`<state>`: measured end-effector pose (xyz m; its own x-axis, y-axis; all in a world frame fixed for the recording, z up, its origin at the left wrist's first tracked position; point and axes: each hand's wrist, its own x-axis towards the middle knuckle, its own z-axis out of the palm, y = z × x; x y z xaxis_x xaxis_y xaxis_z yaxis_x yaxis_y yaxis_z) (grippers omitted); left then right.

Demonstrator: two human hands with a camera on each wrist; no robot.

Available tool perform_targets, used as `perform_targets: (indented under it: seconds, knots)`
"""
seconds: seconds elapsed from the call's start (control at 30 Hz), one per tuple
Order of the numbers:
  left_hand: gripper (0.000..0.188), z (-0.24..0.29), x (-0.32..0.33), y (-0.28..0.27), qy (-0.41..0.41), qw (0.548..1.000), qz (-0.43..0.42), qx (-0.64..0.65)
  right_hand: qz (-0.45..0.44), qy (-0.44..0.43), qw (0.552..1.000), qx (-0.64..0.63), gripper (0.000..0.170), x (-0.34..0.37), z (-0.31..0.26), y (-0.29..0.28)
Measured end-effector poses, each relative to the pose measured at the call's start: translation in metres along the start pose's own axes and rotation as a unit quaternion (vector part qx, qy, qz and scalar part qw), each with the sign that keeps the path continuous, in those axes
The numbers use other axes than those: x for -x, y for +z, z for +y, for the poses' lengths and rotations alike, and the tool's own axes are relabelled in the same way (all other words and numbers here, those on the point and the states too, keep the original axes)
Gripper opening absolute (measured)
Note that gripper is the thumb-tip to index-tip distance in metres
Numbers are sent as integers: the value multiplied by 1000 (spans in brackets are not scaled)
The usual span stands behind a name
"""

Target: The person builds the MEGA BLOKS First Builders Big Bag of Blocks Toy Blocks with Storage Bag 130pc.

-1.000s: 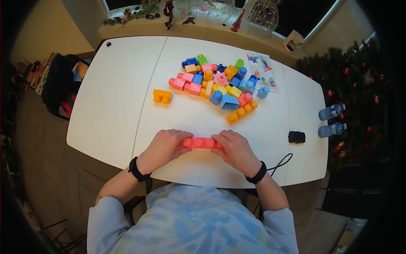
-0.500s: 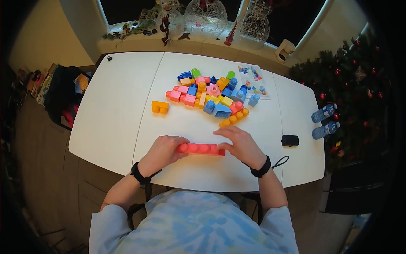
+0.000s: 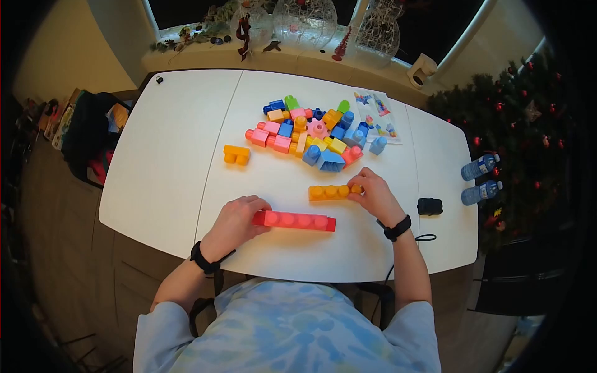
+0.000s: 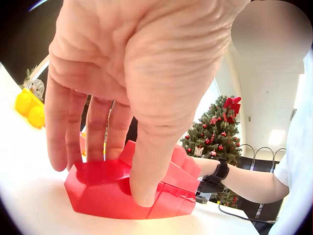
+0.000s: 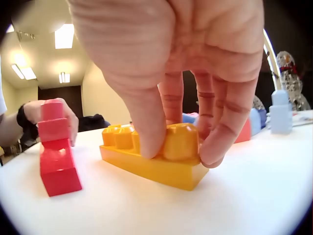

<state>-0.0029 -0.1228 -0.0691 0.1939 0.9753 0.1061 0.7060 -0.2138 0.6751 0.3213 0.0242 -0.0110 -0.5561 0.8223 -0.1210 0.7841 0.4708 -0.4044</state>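
Observation:
My left hand [image 3: 233, 225] grips the left end of a long red-pink toy building block [image 3: 295, 221], with a row of round studs on top. In the left wrist view the thumb lies along the near side of that red block [image 4: 102, 196] and the fingers reach over its far side. To the upper right, my right hand [image 3: 379, 198] pinches the right-end stud of a long yellow-orange building block [image 3: 328, 193]. Seen from the right wrist, this yellow block [image 5: 151, 169] sits low over the white tabletop, the red block to its left.
Behind the hands lies a pile of mixed building blocks [image 3: 283, 144], with a picture sheet [image 3: 388, 129] beside it. A two-stud orange block [image 3: 236, 155] sits apart on the left. At the right are a black case [image 3: 430, 206], a cable [image 3: 425, 237] and two water bottles [image 3: 480, 167].
My right hand has let go of the red block's right end, reached toward the pile and brought the yellow block nearer. My left hand stays on the red block.

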Motion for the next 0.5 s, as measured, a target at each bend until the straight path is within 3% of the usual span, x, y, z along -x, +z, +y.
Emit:
perform_targets:
  seconds: [0.13,0.2,0.33,0.43,0.5]
  knots:
    - [54,6,-4,4,-22,998,38,47,11,-64,997,-50,23,-7,-17,22]
    - [67,13,-6,-2,-53,996,43,63,-35,-99,990,-97,17,-13,-26,28]
    - [74,10,-7,-4,-67,995,28,63,-62,-138,981,-117,18,-16,-35,31]
    - [74,6,-7,-2,-49,996,25,65,-106,-121,978,-134,18,-14,-42,30]
    - [71,-1,-7,4,5,998,46,34,-106,-126,978,-131,18,-14,-40,31]
